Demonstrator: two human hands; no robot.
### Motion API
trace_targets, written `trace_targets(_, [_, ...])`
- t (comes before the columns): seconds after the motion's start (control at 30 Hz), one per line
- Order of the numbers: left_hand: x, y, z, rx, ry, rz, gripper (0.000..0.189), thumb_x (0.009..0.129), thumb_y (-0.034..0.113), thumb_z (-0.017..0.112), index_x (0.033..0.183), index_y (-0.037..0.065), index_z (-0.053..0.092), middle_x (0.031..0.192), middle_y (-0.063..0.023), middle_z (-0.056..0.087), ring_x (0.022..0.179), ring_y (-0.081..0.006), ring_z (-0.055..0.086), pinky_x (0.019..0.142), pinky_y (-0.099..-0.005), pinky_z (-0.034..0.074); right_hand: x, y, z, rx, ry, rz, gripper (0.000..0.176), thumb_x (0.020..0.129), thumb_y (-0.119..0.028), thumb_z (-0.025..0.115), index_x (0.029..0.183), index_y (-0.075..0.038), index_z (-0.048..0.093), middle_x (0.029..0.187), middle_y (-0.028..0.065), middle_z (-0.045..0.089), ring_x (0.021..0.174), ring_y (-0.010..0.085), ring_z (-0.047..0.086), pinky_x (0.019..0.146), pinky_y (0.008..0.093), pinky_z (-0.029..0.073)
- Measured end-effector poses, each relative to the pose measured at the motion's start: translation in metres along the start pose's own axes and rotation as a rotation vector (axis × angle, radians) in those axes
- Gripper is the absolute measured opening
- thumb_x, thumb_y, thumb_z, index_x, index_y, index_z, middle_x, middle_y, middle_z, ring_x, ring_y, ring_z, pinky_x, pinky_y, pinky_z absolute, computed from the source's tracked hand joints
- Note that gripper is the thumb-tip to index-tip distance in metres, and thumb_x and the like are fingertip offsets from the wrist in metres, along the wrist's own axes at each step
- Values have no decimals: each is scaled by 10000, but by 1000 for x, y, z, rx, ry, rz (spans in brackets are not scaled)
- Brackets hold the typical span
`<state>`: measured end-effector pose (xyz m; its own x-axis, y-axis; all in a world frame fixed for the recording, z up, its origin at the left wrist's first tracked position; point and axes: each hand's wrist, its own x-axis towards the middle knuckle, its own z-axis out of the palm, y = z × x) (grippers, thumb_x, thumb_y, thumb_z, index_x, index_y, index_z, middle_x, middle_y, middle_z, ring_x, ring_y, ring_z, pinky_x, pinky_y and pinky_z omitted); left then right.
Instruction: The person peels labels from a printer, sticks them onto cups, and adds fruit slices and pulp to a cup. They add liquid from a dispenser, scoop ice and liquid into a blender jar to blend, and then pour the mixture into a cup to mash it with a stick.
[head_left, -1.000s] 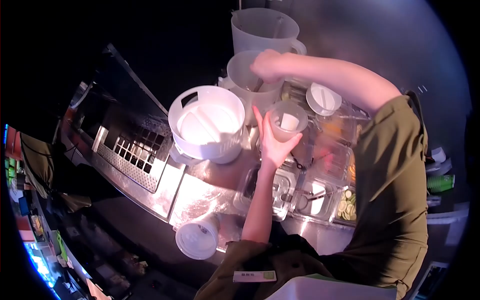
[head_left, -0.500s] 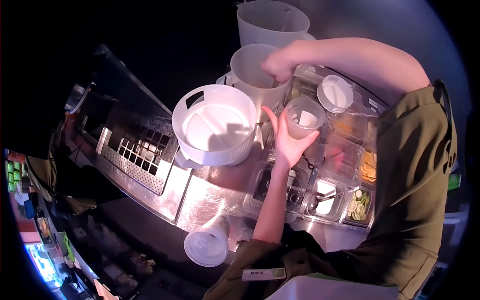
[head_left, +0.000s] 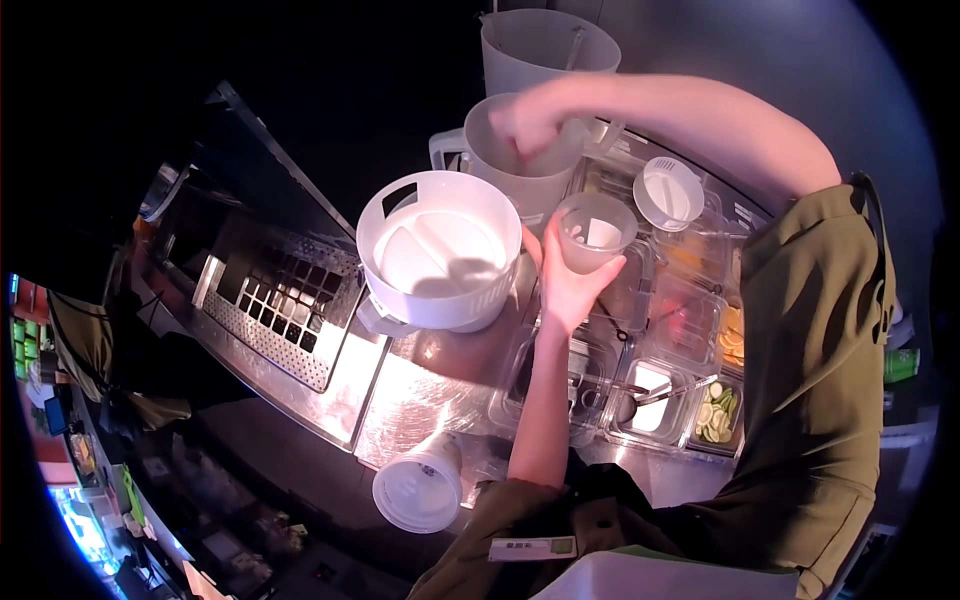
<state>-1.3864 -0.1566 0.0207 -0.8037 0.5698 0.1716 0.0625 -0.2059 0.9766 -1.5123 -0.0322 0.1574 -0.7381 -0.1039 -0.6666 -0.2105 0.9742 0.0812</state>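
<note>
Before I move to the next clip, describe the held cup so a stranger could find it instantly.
Find the big white tub on the metal counter. Just right of it, the left hand holds a frosted cup. Unlike the larger pitcher behind it, this cup shows no handle.

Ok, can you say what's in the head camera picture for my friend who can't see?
A left hand holds a cloudy cup while the blurry right hand reaches into a cloudy jug. Nearby are a big white tub and orange slices.
</note>
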Motion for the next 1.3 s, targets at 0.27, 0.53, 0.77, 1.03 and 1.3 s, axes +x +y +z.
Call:
trace_targets(0.27, [5,19,-7,100,4,-35,846,546,163,780,1254,64,328,1221,-192,248,1104,-300,395,915,-366,382,10,7,5,-54,54,112,160,680,-111,576,780,-5,642,725,142,616,680,239,595,570,361,474])
trace_targets(0.53, [5,8,-6,120,-60,-50,819,548,237,787,1243,117,372,1354,-304,-100,1210,-325,333,968,-363,337,3,1,13,-55,26,68,119,671,-113,574,721,-34,648,640,86,609,605,204,577,526,342,442])
trace_targets(0.77, [0,1,-3,38,-87,5,797,551,219,785,1232,106,385,1357,-287,-136,1184,-312,365,935,-352,384,-67,-18,-10,-401,491,-23,61,592,-104,586,600,-60,627,635,126,607,623,274,601,504,366,448])
trace_targets(1.03, [-2,8,0,100,-60,-46,826,537,214,784,1241,103,368,1380,-241,-123,1183,-313,362,923,-346,396,-17,-4,42,-242,247,52,86,634,-118,606,681,-52,635,652,114,614,630,234,605,527,346,464])
trace_targets(1.3, [-4,18,1,55,-48,-105,824,542,256,774,1244,104,371,1382,-259,-84,1244,-345,266,953,-382,352,-96,-6,-11,-99,383,177,91,654,-79,592,692,3,608,654,131,597,582,246,579,484,349,446])
